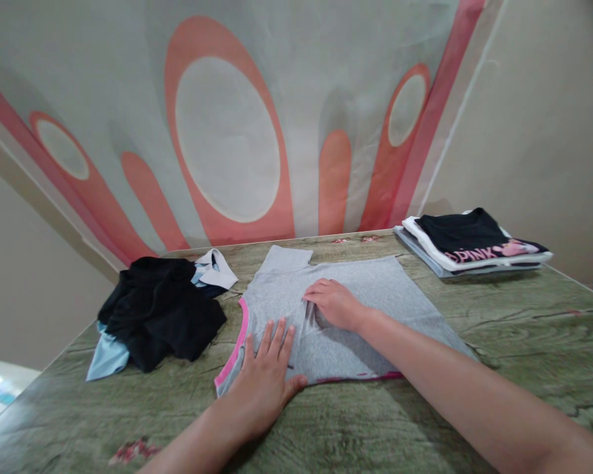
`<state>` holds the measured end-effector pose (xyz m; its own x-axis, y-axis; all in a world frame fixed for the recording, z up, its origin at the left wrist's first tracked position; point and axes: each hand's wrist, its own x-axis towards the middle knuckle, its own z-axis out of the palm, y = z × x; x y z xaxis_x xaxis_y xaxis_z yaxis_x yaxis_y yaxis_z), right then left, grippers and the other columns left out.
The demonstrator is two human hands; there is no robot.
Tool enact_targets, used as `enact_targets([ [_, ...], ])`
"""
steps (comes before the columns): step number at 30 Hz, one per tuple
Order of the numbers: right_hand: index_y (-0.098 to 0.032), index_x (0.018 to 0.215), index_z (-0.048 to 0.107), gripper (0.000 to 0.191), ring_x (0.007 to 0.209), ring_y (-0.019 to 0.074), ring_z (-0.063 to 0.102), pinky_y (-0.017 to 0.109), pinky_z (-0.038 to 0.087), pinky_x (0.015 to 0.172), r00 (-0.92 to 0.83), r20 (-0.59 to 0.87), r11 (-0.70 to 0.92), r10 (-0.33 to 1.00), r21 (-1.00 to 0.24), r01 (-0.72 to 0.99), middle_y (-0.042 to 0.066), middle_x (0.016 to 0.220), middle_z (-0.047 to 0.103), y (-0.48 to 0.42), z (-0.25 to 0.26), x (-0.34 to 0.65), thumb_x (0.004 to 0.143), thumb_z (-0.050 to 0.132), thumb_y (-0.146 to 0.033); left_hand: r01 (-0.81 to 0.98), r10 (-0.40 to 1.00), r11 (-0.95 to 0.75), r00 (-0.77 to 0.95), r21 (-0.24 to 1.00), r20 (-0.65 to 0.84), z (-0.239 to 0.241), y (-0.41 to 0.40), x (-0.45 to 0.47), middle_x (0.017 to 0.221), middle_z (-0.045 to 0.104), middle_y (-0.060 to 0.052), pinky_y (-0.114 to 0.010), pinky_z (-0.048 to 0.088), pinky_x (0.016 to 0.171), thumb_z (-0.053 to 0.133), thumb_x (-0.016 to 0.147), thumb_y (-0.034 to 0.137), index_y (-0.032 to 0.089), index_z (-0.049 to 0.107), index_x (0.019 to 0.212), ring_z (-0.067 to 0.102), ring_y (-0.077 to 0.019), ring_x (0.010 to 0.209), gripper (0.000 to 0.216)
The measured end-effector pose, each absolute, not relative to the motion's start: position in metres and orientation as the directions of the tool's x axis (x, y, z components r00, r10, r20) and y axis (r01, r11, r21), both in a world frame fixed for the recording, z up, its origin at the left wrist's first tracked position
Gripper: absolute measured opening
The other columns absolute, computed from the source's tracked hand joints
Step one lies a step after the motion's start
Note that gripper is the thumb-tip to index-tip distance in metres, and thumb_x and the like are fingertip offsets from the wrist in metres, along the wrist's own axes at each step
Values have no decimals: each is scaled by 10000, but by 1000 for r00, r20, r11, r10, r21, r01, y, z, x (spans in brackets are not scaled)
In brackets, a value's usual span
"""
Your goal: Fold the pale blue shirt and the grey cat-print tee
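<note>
A grey T-shirt with pink trim lies spread flat on the green wood-grain table. My left hand rests flat on its near left part, fingers stretched out and apart. My right hand lies palm down on the middle of the shirt, fingers extended toward the left, pressing the cloth. Neither hand holds anything.
A crumpled heap of black and light-blue clothes sits at the left of the table. A neat stack of folded garments, with a black one with pink lettering on top, stands at the far right. Behind the table hangs a wall cloth with orange ovals.
</note>
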<state>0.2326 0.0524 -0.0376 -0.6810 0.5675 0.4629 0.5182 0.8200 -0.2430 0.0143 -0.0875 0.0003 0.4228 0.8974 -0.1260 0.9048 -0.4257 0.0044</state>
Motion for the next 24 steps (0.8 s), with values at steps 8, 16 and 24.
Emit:
enact_targets([
  [8, -199, 1060, 677, 219, 1019, 209, 563, 370, 432, 904, -599, 523, 792, 606, -335, 509, 73, 1033, 693, 53, -36, 237, 919, 520, -138, 917, 905, -398, 398, 29, -151, 8, -89, 20, 1596, 131, -139, -715, 209, 1063, 389, 924, 610, 211, 224, 1532, 104, -409, 1455, 746],
  [16, -180, 970, 665, 122, 963, 205, 569, 352, 438, 879, -577, 540, 789, 614, -379, 484, 67, 968, 683, 55, -36, 237, 899, 568, -161, 838, 854, -519, 511, 167, 92, 16, -69, 5, 1481, 433, -129, -475, 325, 1124, 430, 965, 333, 199, 493, 1359, 374, -270, 1377, 421],
  [24, -202, 933, 687, 162, 942, 200, 582, 351, 438, 861, -566, 531, 776, 630, -414, 476, 54, 949, 688, 61, -43, 237, 872, 568, -111, 752, 778, -617, 627, 230, 34, 19, -59, -19, 1367, 565, -86, -423, 408, 1070, 505, 927, 242, 225, 597, 1218, 514, -248, 1261, 305],
])
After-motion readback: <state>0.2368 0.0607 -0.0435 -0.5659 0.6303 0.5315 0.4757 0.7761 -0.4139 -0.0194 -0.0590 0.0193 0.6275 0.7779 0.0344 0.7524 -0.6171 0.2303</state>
